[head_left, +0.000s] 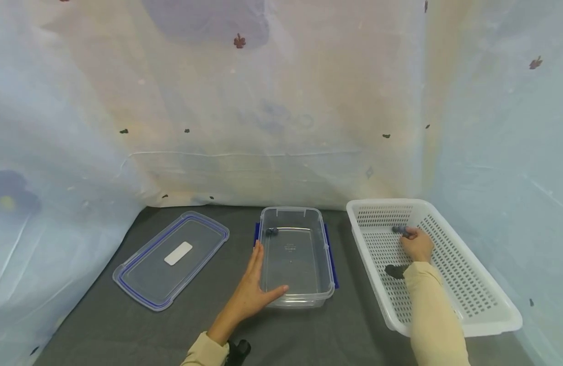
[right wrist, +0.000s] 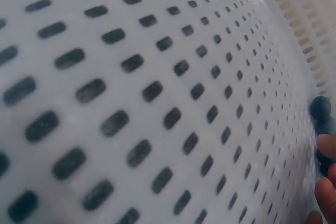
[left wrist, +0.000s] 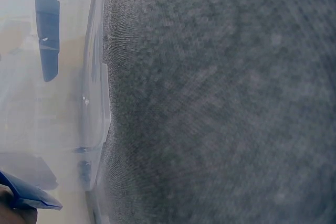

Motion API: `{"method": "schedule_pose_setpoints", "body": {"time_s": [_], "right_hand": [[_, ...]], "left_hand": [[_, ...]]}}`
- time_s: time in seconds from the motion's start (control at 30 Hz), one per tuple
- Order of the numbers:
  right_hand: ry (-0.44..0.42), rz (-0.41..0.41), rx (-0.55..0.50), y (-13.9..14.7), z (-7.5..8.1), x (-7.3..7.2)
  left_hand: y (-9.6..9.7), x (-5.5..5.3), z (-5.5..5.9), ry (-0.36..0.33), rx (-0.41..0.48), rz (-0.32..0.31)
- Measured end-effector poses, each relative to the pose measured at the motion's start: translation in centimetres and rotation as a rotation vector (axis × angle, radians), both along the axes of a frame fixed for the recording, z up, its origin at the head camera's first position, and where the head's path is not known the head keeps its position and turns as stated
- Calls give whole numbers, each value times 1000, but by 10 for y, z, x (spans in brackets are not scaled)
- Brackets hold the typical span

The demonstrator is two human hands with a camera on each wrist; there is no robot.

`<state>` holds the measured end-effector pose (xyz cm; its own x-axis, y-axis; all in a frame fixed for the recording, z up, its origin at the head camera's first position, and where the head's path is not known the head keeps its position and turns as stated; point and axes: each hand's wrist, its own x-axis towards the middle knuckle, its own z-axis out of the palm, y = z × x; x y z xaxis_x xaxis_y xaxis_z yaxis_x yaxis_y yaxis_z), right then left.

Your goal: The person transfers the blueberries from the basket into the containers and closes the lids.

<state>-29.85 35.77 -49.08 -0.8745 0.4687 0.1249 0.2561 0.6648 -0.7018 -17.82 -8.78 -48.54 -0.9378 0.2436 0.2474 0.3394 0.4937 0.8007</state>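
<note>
A clear plastic box (head_left: pixel 296 264) with blue side latches stands in the middle. My left hand (head_left: pixel 249 295) lies along its left side, fingers extended and thumb spread over the near rim. In the left wrist view a fingertip (left wrist: pixel 18 214) touches a blue latch (left wrist: pixel 31 195). Inside the box, near its far left corner, is a small dark blue lumpy object (head_left: pixel 272 232). On the right, my right hand (head_left: pixel 417 245) reaches into a white perforated basket (head_left: pixel 480 279), its curled fingers pinching a similar dark blue object (head_left: pixel 399 230). The right wrist view shows rounded dark lumps (right wrist: pixel 321 108) beside the fingertips.
A clear lid (head_left: pixel 171 262) with a blue seal and a white label lies flat left of the box. Grey cloth (head_left: pixel 354 335) covers the table. Patterned pale sheeting (head_left: pixel 281 101) hangs behind and at both sides.
</note>
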Motion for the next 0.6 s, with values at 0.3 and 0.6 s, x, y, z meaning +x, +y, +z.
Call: {"method": "schedule_pose_setpoints", "body": {"time_s": [0.3, 0.6], "right_hand": [[-11, -4, 54, 4, -6, 0], [46, 3, 81, 5, -7, 2]], "left_hand": [[0, 0, -1, 2, -5, -3], [0, 1, 0, 0, 3, 1]]}}
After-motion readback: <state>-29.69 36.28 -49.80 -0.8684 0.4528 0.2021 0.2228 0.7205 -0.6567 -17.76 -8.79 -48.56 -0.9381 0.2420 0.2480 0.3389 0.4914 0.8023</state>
